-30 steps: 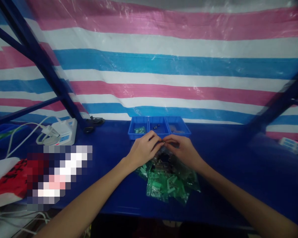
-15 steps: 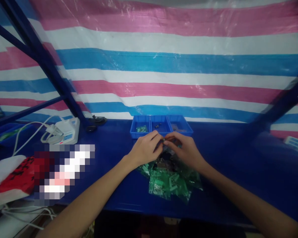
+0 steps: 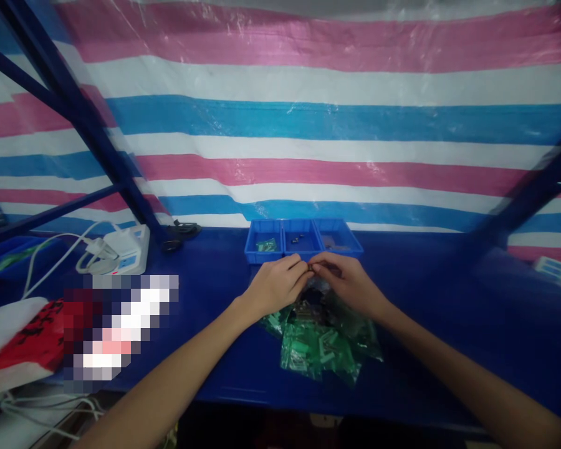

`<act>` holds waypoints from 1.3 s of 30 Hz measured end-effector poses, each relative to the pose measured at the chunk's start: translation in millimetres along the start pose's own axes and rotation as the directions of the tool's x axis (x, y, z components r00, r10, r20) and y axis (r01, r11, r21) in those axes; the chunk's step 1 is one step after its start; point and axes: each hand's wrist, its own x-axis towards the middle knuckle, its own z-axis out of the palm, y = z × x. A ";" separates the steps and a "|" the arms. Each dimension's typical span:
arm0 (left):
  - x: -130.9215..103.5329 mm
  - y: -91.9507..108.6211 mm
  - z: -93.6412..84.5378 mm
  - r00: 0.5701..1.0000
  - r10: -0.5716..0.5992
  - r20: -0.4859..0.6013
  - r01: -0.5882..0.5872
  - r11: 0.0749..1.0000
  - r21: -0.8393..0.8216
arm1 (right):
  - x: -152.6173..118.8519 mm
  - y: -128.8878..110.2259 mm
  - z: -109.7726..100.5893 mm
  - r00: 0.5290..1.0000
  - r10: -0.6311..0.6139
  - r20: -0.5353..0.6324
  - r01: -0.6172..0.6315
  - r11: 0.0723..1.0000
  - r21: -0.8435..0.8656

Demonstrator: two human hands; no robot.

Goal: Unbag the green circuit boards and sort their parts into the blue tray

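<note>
My left hand (image 3: 280,280) and my right hand (image 3: 345,277) meet fingertip to fingertip in the middle of the blue table. Both pinch a tiny dark part (image 3: 311,268), too small to name and mostly covered by fingers. Just below the hands lie clear plastic bags (image 3: 320,349) with green and pale pieces inside. Another bag with dark pieces (image 3: 308,310) is partly hidden under my hands. Right behind my fingers stands a blue three-section tray (image 3: 283,232); its left section holds small green packets (image 3: 266,245), the middle a few dark bits (image 3: 298,239), the right some brownish pieces.
A white power strip (image 3: 133,249) with plugs and cables is at the left, near a black coiled cable (image 3: 184,229). A red and white bag (image 3: 28,343) lies at the left front, beside a pixelated patch. Blue metal posts (image 3: 107,153) and a striped sheet (image 3: 308,118) bound the table.
My hands have moved slightly down, towards me, still pinched together at the fingertips. The tray and bags stay in place.
</note>
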 end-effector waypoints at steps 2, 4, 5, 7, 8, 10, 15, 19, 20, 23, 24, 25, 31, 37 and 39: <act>0.0 -0.7 0.6 1.000 -0.021 0.017 0.021 0.999 -0.024 | 1.9 2.3 -4.8 0.998 0.026 0.052 -0.028 0.999 0.038; 0.0 -1.4 1.1 0.999 -0.038 0.033 0.039 0.998 -0.046 | 5.8 4.4 -9.9 0.996 0.034 0.077 -0.035 0.999 0.014; 0.2 -1.9 1.1 0.998 -0.050 0.037 0.052 0.997 -0.056 | 9.2 5.6 -12.2 0.998 0.024 0.064 -0.022 0.999 -0.025; 0.6 -3.9 -0.1 0.996 -0.087 0.037 0.089 0.994 -0.070 | 19.6 8.8 -15.7 1.000 -0.030 0.004 0.030 0.988 -0.148; 0.9 -5.7 -1.2 0.994 -0.109 0.030 0.111 0.991 -0.073 | 26.6 11.0 -16.9 0.997 -0.067 -0.038 0.057 0.974 -0.220; 1.4 -10.7 -4.2 0.990 -0.144 0.007 0.144 0.988 -0.064 | 42.0 16.0 -18.2 0.982 -0.150 -0.116 0.100 0.928 -0.358; -0.6 -24.8 -9.3 0.990 -0.124 0.061 0.125 0.992 -0.017 | 54.1 22.7 -16.3 0.932 -0.319 -0.175 0.174 0.814 -0.555; -2.9 -25.3 -5.4 0.976 -0.090 0.196 0.087 0.996 0.023 | 22.7 19.7 -8.9 0.946 -0.313 -0.082 0.234 0.836 -0.497; -2.8 -24.3 -4.2 0.971 -0.095 0.220 0.090 0.995 0.033 | 14.4 19.2 -6.3 0.956 -0.291 -0.038 0.235 0.837 -0.494; -1.2 -21.9 -2.6 0.959 -0.118 0.256 0.113 0.993 0.037 | -0.7 18.9 1.5 0.969 -0.236 0.076 0.241 0.828 -0.507; -0.4 -21.7 -2.8 0.957 -0.122 0.262 0.118 0.992 0.032 | -2.2 19.3 3.6 0.969 -0.229 0.096 0.245 0.826 -0.507; 0.4 -21.6 -3.3 0.956 -0.125 0.266 0.123 0.992 0.026 | -2.5 19.8 5.4 0.968 -0.226 0.110 0.250 0.827 -0.504; 3.3 -17.6 -6.7 0.956 -0.108 0.273 0.113 0.994 -0.004 | 0.8 23.2 6.3 0.981 -0.173 0.092 0.195 0.829 -0.524; 5.4 -8.3 -7.4 0.977 -0.069 0.201 0.072 0.997 -0.008 | 2.7 20.5 -1.7 0.981 -0.147 0.124 0.189 0.847 -0.496; 5.7 -7.7 -6.9 0.981 -0.069 0.181 0.072 0.997 -0.015 | 3.4 19.0 -3.4 0.982 -0.139 0.128 0.185 0.853 -0.487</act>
